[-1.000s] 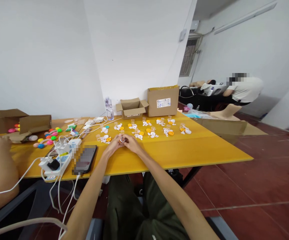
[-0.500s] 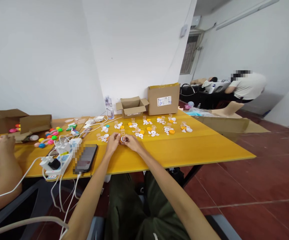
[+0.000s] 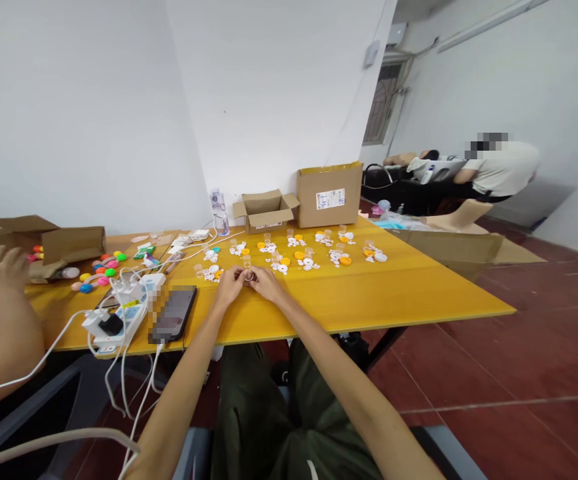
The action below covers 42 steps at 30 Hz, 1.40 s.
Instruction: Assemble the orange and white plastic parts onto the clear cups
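My left hand (image 3: 232, 283) and my right hand (image 3: 265, 283) meet over the table, fingers closed together on a small round part (image 3: 249, 275). Its kind is too small to make out, and fingers cover most of it. Just behind the fingertips stands a clear plastic cup (image 3: 247, 263). Beyond my hands lie several groups of small white plastic discs and gears (image 3: 309, 264) with yellow round pieces (image 3: 345, 260) and more clear cups. One such group (image 3: 213, 272) lies just left of my left hand, with a clear cup (image 3: 199, 270) beside it.
An open carton (image 3: 266, 221) and a taller cardboard box (image 3: 329, 213) stand at the back by a water bottle (image 3: 219, 217). Left are a phone (image 3: 181, 313), a power strip (image 3: 136, 307) with cables, and colourful balls (image 3: 103, 281). Another person's hand (image 3: 3, 270) is far left.
My hands stay together, with the fingers shifted slightly around the small round part. The other person's hand at far left has risen. The view has shifted a little.
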Each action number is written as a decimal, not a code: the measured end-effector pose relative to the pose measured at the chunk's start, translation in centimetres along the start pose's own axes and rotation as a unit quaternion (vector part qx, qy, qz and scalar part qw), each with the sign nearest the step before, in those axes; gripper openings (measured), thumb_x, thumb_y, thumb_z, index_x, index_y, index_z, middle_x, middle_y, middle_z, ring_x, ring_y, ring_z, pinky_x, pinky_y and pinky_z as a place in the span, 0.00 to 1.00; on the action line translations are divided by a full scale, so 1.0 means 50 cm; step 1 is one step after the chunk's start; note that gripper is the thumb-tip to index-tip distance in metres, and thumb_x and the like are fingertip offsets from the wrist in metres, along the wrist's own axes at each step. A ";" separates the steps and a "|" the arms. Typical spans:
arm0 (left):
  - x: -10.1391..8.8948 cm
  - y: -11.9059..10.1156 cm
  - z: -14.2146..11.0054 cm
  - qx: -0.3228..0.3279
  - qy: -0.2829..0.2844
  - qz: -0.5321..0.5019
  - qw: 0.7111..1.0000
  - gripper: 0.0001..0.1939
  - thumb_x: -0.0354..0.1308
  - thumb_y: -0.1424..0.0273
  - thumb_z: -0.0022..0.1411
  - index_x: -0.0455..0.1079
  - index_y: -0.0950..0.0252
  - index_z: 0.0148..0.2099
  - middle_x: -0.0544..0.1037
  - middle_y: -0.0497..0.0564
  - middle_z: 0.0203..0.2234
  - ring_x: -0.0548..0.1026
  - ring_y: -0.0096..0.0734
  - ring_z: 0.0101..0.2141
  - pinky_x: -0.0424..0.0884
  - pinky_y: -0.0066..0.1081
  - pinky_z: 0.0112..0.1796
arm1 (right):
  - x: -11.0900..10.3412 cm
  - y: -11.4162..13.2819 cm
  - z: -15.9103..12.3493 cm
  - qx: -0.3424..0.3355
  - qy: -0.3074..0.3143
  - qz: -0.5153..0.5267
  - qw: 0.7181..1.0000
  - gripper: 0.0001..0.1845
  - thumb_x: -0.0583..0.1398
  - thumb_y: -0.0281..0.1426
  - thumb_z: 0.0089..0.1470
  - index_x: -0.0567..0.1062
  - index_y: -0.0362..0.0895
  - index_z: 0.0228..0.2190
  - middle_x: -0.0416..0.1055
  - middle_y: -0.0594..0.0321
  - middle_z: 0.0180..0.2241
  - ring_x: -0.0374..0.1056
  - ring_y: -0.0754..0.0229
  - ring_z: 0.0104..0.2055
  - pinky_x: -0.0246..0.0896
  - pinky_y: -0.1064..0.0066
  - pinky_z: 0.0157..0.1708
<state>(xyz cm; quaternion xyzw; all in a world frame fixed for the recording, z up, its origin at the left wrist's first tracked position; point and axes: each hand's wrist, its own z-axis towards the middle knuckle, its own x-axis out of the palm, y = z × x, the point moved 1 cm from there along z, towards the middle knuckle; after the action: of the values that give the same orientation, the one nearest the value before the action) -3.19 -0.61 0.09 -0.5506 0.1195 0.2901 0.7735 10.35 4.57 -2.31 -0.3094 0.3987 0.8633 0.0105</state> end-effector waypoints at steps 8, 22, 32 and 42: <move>0.001 0.005 0.002 0.000 -0.006 0.018 1.000 0.08 0.56 0.70 0.60 0.77 0.62 0.34 0.84 0.51 0.31 0.81 0.38 0.35 0.77 0.36 0.41 | -0.001 0.009 -0.003 -0.012 0.002 -0.059 0.998 0.11 0.56 0.19 0.48 0.67 0.47 0.27 0.71 0.64 0.32 0.68 0.58 0.37 0.62 0.70 0.39; 0.001 0.021 0.009 0.000 -0.022 0.104 0.994 0.08 0.57 0.72 0.59 0.78 0.62 0.35 0.84 0.54 0.34 0.80 0.40 0.40 0.75 0.38 0.46 | -0.005 0.026 -0.016 0.021 0.029 -0.110 0.993 0.11 0.58 0.23 0.57 0.69 0.49 0.40 0.73 0.61 0.40 0.69 0.57 0.44 0.62 0.69 0.43; 0.004 0.034 0.014 0.028 -0.025 0.126 0.991 0.09 0.57 0.70 0.62 0.80 0.63 0.38 0.83 0.55 0.35 0.79 0.41 0.40 0.74 0.39 0.47 | -0.002 0.020 -0.014 0.031 0.022 -0.107 0.994 0.13 0.59 0.23 0.56 0.69 0.49 0.42 0.72 0.60 0.43 0.70 0.57 0.46 0.63 0.68 0.44; 0.003 0.022 0.012 0.040 -0.001 0.140 0.989 0.12 0.55 0.70 0.64 0.80 0.63 0.36 0.82 0.55 0.32 0.79 0.42 0.41 0.74 0.40 0.46 | -0.010 0.032 -0.015 0.042 0.023 -0.119 0.992 0.12 0.58 0.23 0.56 0.69 0.49 0.42 0.71 0.59 0.44 0.68 0.57 0.47 0.63 0.67 0.46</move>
<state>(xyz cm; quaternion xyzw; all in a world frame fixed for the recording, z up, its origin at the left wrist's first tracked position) -3.77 0.25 -0.64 -0.4966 0.2061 0.3908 0.7472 10.73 3.05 -1.30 -0.3740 0.3951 0.8308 0.1173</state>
